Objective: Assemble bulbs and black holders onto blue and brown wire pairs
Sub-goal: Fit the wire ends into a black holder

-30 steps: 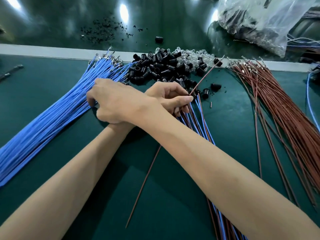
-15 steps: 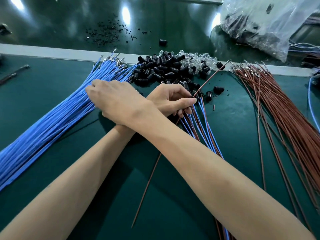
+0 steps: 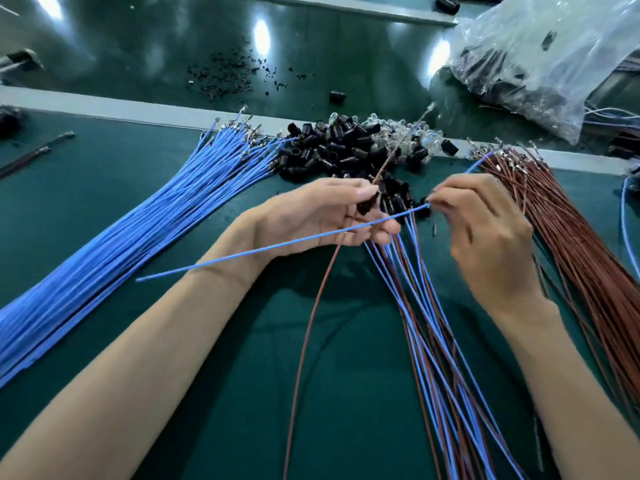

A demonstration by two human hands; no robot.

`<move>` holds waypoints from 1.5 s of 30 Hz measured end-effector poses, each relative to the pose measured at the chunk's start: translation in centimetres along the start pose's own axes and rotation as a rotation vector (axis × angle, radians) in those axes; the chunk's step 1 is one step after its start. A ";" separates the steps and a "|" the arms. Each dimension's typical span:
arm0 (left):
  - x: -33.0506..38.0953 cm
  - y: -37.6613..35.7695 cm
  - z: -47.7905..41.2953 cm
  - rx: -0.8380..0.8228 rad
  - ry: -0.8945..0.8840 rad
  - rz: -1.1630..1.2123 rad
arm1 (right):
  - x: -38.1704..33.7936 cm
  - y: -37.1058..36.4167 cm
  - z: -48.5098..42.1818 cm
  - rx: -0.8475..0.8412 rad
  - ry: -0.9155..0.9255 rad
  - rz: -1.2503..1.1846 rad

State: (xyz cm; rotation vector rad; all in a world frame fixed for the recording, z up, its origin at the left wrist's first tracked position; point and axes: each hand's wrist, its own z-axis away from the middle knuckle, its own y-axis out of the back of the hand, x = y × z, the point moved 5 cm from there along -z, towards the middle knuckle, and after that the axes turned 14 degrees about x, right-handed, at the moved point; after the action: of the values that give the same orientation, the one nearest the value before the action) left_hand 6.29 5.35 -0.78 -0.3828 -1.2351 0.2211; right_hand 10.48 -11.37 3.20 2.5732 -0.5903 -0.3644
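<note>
While the right hand (image 3: 485, 237) pinches it, blue wire (image 3: 277, 242) looks straight.

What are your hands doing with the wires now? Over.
Left hand grips black holder and brown wire. Right hand pinches blue wire, not yet in holder. Wire pairs lie underneath.

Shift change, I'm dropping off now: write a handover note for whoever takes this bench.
Left hand: grips a black holder, one brown wire running through the grip.
Right hand: pinches a single blue wire that crosses over the left hand.
Stock: blue wire bundle on the left, brown wire bundle on the right, black holder pile and clear bulbs at far centre.
Done: blue-brown pairs piled between the forearms.
Left: blue wire apparently not yet in the holder; large stock to go.
</note>
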 end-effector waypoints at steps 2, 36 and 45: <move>-0.4 0.1 0.5 -0.131 0.010 -0.030 | 1.5 0.6 0.5 0.032 -0.099 0.086; 0.4 -0.2 0.2 0.030 -0.181 -0.485 | -0.1 0.2 1.4 0.288 -0.885 -0.811; 0.3 -0.5 0.4 0.040 -0.168 -0.571 | -0.3 0.2 1.4 0.319 -0.892 -0.786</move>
State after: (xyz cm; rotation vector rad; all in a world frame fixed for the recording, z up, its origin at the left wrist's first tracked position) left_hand 5.98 5.09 -0.26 0.0341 -1.4522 -0.2163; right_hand 9.69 -11.96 2.12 2.7455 0.1711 -1.8502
